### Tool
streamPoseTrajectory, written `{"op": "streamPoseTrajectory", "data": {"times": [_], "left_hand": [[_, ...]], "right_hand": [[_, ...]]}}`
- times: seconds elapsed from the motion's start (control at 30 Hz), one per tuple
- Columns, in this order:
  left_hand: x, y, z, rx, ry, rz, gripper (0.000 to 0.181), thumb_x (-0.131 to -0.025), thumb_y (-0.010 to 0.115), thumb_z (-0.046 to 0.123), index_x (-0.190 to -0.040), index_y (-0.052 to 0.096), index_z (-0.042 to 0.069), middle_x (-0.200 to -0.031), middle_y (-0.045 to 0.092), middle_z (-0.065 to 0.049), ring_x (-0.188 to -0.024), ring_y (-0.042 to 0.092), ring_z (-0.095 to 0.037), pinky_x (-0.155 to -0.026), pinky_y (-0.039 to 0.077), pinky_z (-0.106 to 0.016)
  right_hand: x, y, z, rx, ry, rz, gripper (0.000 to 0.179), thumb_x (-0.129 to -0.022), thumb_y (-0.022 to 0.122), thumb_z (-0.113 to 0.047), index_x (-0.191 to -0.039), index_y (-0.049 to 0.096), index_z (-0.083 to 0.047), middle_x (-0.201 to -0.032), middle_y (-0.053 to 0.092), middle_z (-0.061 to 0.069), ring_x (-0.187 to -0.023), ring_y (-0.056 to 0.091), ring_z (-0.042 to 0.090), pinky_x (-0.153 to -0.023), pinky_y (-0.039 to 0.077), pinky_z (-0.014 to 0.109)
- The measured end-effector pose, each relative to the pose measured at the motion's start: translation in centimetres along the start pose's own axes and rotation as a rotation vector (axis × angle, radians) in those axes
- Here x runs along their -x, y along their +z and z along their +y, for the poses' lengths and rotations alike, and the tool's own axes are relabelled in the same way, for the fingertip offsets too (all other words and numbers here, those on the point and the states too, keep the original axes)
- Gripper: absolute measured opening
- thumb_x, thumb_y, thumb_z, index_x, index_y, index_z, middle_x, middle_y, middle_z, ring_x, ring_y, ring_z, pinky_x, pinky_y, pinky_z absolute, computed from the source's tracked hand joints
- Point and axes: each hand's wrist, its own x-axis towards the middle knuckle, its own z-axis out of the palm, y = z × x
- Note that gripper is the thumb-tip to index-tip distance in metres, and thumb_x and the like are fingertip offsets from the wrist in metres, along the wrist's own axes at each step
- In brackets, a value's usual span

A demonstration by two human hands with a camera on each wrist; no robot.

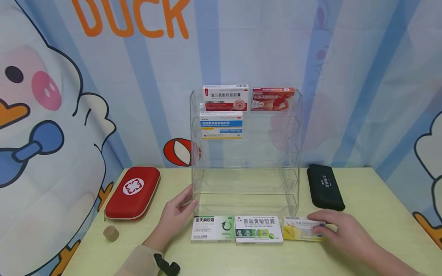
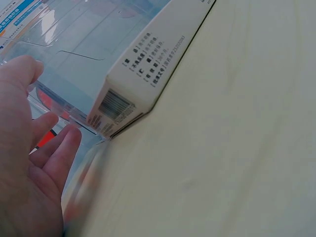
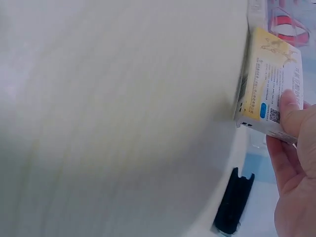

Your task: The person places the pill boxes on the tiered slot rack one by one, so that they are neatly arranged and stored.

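At the right end of a row of medicine boxes, my right hand pinches a yellow-and-white medicine box between thumb and fingers. The right wrist view shows the thumb on the face of this box, which is tilted. My left hand rests at the lower left side of a clear tiered display rack, thumb near its front corner, fingers loosely bent along the side. Beside the held box lie a white-and-green box and another green-marked box, in front of the rack.
On the rack's upper tiers stand a white-and-red box, a red box and a blue-and-white box. A red first-aid case and a cork lie left; a black case lies right. A printed curtain hangs behind.
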Motion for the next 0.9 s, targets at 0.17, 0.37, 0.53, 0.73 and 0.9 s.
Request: {"op": "streamPoseTrajectory", "data": {"times": [0.17,0.37,0.53,0.73,0.9], "left_hand": [[0.0,0.0,0.0,-0.003,0.002,0.004,0.064,-0.106,0.075,0.019,-0.166,0.052,0.019,-0.165,0.060,-0.006,-0.145,0.066,-0.030,-0.110,0.058,-0.022],[0.0,-0.1,0.0,-0.005,0.014,0.006,0.063,-0.107,0.074,0.020,-0.166,0.052,0.018,-0.165,0.060,-0.008,-0.145,0.066,-0.032,-0.110,0.059,-0.024],[0.0,-0.1,0.1,0.002,0.003,0.001,0.063,-0.107,0.074,0.019,-0.166,0.051,0.019,-0.165,0.060,-0.006,-0.145,0.066,-0.030,-0.110,0.058,-0.021],[0.0,0.1,0.1,-0.011,0.006,0.009,0.063,-0.107,0.074,0.019,-0.166,0.051,0.019,-0.164,0.061,-0.007,-0.145,0.066,-0.032,-0.110,0.059,-0.024],[0.0,0.1,0.2,0.002,-0.008,0.005,0.063,-0.107,0.074,0.019,-0.166,0.051,0.020,-0.165,0.059,-0.005,-0.146,0.065,-0.031,-0.109,0.057,-0.020]], "right_hand": [[-0.4,-1.2,0.0,-0.021,-0.094,0.119,0.041,-0.079,0.096,-0.007,-0.115,0.084,-0.022,-0.111,0.084,-0.004,-0.100,0.075,-0.004,-0.074,0.066,0.020],[-1.8,-2.7,-1.1,-0.015,-0.200,0.265,0.051,-0.071,0.097,0.002,-0.115,0.084,-0.018,-0.108,0.085,-0.001,-0.093,0.077,-0.002,-0.075,0.058,0.005],[-3.4,-3.5,-2.4,-0.015,-0.257,0.373,0.052,-0.068,0.098,0.004,-0.115,0.084,-0.016,-0.106,0.084,-0.001,-0.085,0.074,-0.002,-0.071,0.056,0.005],[-5.4,-4.1,-4.1,-0.001,-0.292,0.456,0.055,-0.069,0.097,0.005,-0.118,0.083,-0.014,-0.110,0.083,0.001,-0.086,0.075,0.011,-0.072,0.057,0.010],[-7.8,-5.2,-5.2,-0.025,-0.358,0.496,0.029,-0.098,0.081,-0.029,-0.119,0.083,-0.009,-0.111,0.083,0.008,-0.088,0.076,0.020,-0.074,0.059,0.013]]}}
